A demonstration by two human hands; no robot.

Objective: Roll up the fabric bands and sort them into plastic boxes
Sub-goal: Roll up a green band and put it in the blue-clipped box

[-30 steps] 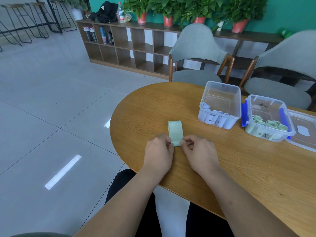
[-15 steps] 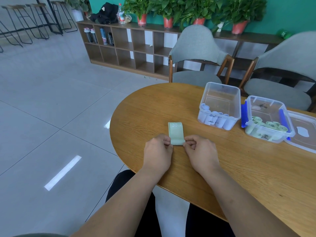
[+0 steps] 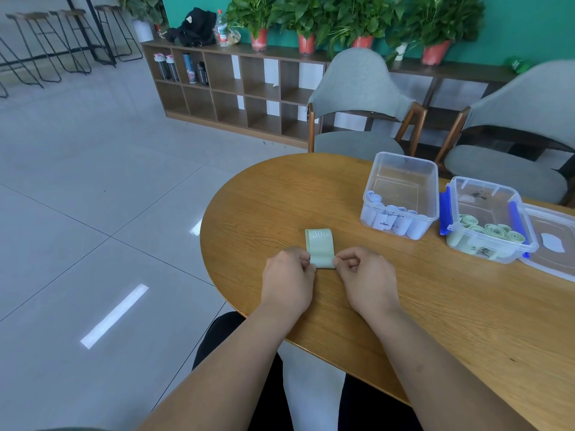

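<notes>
A pale green fabric band marked "30 LB" lies flat on the wooden table, its near end rolled up. My left hand pinches the roll's left end and my right hand pinches its right end. A clear plastic box at the back right holds several rolled white-blue bands. Beside it, a clear box with blue clips holds several rolled green bands.
A clear lid lies at the table's right edge. Two grey chairs stand behind the table, with a wooden shelf and potted plants along the green wall. Tiled floor lies to the left.
The roll has advanced away from me, so the flat part of the green band is shorter. Both hands have followed it slightly forward.
</notes>
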